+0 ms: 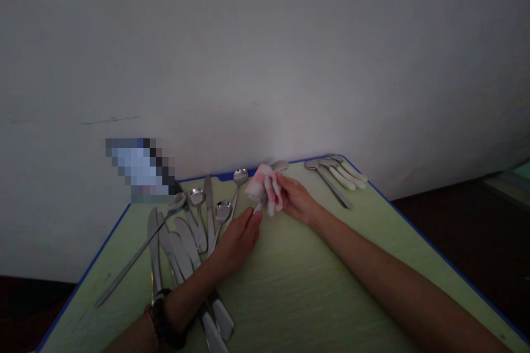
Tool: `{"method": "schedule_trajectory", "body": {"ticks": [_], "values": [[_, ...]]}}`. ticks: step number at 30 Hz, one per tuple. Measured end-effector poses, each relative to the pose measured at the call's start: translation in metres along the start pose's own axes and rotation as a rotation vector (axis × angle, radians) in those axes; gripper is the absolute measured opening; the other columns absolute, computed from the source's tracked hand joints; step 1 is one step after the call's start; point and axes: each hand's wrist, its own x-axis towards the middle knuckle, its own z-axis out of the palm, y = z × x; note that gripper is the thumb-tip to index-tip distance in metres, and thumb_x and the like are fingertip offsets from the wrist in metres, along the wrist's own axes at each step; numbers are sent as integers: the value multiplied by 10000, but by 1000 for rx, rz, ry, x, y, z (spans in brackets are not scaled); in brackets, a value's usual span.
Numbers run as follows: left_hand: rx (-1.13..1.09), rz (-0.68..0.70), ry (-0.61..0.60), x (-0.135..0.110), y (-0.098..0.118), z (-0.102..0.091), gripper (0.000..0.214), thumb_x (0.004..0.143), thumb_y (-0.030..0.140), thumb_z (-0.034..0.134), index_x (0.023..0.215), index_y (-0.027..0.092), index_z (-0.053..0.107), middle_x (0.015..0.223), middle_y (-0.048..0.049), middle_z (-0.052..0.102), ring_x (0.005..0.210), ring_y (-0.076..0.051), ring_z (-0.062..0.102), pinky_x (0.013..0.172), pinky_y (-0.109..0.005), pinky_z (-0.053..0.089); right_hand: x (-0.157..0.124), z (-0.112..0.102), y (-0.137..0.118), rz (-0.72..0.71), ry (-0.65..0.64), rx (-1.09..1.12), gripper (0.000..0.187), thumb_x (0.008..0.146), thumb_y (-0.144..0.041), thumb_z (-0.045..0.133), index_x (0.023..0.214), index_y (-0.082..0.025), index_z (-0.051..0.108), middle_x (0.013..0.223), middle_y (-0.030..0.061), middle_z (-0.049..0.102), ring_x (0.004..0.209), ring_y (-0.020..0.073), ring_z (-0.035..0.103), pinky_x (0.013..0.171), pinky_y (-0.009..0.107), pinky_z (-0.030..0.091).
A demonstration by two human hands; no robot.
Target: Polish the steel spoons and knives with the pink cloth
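My left hand (239, 240) is closed around the handle of a metal spoon (281, 165), whose bowl points away toward the wall. My right hand (295, 198) grips a pink and white cloth (263, 183), folded around the spoon near its neck. The cloth hides the middle of the spoon. Just left of my left hand lie a short metal spoon (223, 210) and a longer spoon (240, 177). Several table knives (182, 248) spread out beneath and beside my left forearm.
The pale green table (298, 287) has a blue edge and stands against a grey wall (265, 66). At its back right lie a spoon (331, 185) and several pieces of cutlery with white handles (350, 176). A blurred-out screen (138, 168) leans at the back left, near a long-handled spoon (132, 265).
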Motion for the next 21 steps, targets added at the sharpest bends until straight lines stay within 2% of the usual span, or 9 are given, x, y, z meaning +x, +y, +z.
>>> {"method": "schedule_trajectory", "body": {"ticks": [7, 12, 17, 21], "values": [[-31, -16, -44, 0, 1, -1, 336, 914, 445, 329, 665, 223, 368, 531, 55, 400, 456, -101, 379, 440, -228, 301, 1, 1, 0, -33, 44, 22, 192, 713, -323, 722, 736, -143, 658, 648, -18, 643, 555, 72, 540, 520, 176, 440], [17, 2, -21, -2, 4, -2, 328, 903, 438, 357, 659, 220, 383, 545, 45, 409, 477, -108, 381, 454, -232, 295, 1, 0, 1, -24, 57, 14, 152, 734, -296, 703, 764, -155, 653, 671, -20, 648, 545, 75, 536, 519, 187, 442], [99, 33, -34, -5, 11, -5, 270, 864, 417, 427, 688, 213, 432, 560, 46, 409, 506, -120, 384, 470, -233, 276, -1, 1, -1, 1, -17, -19, 181, 730, -318, 701, 764, -155, 629, 603, -31, 623, 487, 73, 499, 459, 184, 395], [73, 30, -56, -4, 12, -4, 239, 855, 419, 435, 750, 207, 460, 561, 60, 393, 496, -113, 351, 461, -227, 252, -4, 3, -2, 43, -86, -63, 188, 749, -332, 675, 762, -161, 597, 563, -38, 603, 444, 77, 475, 428, 193, 364]]}}
